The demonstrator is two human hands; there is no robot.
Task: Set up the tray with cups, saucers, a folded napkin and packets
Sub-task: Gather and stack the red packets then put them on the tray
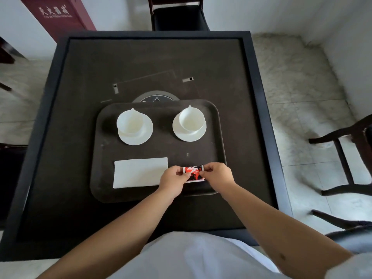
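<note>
Red-and-black printed paper packets [193, 174], pinched at either end by left hand [173, 178] and right hand [218, 174], want squaring beside the folded white napkin [140, 172] on the dark tray [100, 178].

Packet [193, 173]: both ends covered by left hand [172, 179] and right hand [218, 175]; print illegible
Napkin [138, 172]: right corner under left hand
Disc [156, 98] behind tray [218, 125]: near half hidden by tray rim
Chair [178, 14] beyond tray: cut off by top edge
</note>
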